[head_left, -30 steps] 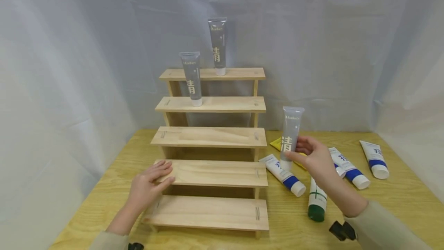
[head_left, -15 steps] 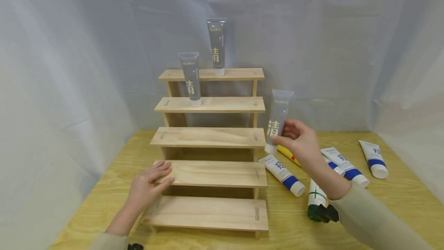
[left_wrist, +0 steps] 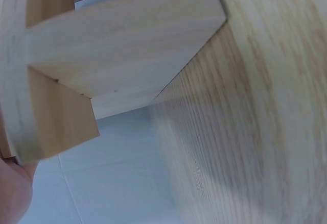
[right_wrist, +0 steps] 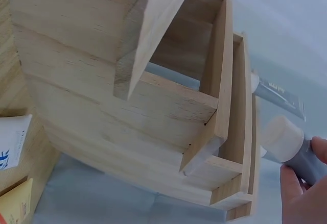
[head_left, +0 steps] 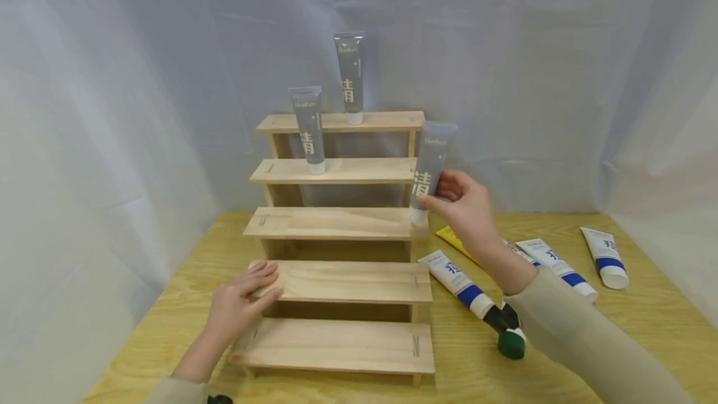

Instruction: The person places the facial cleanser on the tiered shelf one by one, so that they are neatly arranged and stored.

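Observation:
A five-step wooden display stand (head_left: 336, 223) stands on the table. My right hand (head_left: 470, 207) pinches a grey squeeze tube (head_left: 433, 158) between thumb and fingers, low near its white cap (right_wrist: 282, 138). This tube leans slightly right, its cap overlapping the right end of the middle step in the head view. My left hand (head_left: 241, 298) rests on the left end of the second step from the bottom, fingers lying on the board. Two matching grey tubes stand on their caps: one on the top step (head_left: 350, 80), another on the step below it (head_left: 310, 133).
Right of the stand lie several white tubes with blue bands (head_left: 457, 282), a yellow tube (head_left: 451, 239), and a green-capped tube (head_left: 512, 344) mostly behind the right sleeve. Another white tube (head_left: 604, 259) lies farther right. A pale curtain (head_left: 533, 80) hangs behind the table.
My right hand has carried the grey tube up and left, from over the lying tubes to the right end of the middle step. My left hand has stayed in place.

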Demonstrator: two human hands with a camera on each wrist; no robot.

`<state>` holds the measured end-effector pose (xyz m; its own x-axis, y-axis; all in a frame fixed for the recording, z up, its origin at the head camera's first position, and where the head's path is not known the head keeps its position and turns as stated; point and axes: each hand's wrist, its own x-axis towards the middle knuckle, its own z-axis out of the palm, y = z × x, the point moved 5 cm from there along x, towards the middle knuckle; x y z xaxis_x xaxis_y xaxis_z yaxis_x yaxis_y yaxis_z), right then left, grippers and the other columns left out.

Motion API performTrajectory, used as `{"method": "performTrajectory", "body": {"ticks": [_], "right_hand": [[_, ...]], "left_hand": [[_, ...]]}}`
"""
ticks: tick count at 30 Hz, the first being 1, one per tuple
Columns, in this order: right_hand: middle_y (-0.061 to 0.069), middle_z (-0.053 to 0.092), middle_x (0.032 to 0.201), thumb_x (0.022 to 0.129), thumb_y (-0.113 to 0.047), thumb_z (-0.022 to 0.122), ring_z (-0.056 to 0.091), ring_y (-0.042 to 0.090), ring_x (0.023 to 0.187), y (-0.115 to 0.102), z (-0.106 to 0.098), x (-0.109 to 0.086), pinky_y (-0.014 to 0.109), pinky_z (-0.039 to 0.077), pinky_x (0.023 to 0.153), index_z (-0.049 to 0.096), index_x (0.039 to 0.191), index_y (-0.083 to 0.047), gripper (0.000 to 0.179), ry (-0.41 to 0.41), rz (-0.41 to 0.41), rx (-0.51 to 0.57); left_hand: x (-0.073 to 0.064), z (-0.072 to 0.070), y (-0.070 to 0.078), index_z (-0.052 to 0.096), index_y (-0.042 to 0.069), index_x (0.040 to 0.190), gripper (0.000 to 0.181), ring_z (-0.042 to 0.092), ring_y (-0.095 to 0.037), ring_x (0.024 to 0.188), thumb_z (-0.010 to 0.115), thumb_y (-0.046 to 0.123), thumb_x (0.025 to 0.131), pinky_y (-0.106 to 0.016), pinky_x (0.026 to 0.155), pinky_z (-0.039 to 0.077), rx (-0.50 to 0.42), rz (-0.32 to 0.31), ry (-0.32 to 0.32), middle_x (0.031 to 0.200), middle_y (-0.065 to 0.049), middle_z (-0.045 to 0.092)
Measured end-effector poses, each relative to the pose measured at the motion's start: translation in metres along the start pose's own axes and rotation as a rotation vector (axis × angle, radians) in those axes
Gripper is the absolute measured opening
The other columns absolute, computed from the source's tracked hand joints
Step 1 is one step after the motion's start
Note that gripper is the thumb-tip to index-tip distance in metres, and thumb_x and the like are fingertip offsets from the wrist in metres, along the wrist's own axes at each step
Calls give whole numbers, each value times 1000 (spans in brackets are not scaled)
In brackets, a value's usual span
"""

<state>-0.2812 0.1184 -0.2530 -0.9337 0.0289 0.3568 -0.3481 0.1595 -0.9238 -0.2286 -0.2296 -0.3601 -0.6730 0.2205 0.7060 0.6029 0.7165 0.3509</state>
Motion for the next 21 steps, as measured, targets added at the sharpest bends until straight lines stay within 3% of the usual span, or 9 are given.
{"method": "performTrajectory", "body": {"ticks": [5,13,21], "right_hand": [[16,57,108,74,-6,71,56,22,97,-5,7,11,27,48,82,51,115,4,47,23,-37,18],[15,59,105,73,-4,72,57,20,94,-15,22,30,26,48,82,54,111,3,43,84,-168,45],[16,59,105,73,-3,71,57,20,93,-19,36,49,26,49,81,53,114,3,46,112,-154,95]], "left_hand": [[-1,1,0,69,-1,89,30,57,-31,98,78,10,62,-7,92,28,-8,-3,1,101,-9,64],[-1,1,0,69,-1,88,30,57,-31,98,78,10,62,-7,92,28,-3,-1,6,101,-9,64],[0,0,0,69,-1,88,30,57,-31,98,78,11,62,-6,92,28,6,0,4,101,-9,64]]}}
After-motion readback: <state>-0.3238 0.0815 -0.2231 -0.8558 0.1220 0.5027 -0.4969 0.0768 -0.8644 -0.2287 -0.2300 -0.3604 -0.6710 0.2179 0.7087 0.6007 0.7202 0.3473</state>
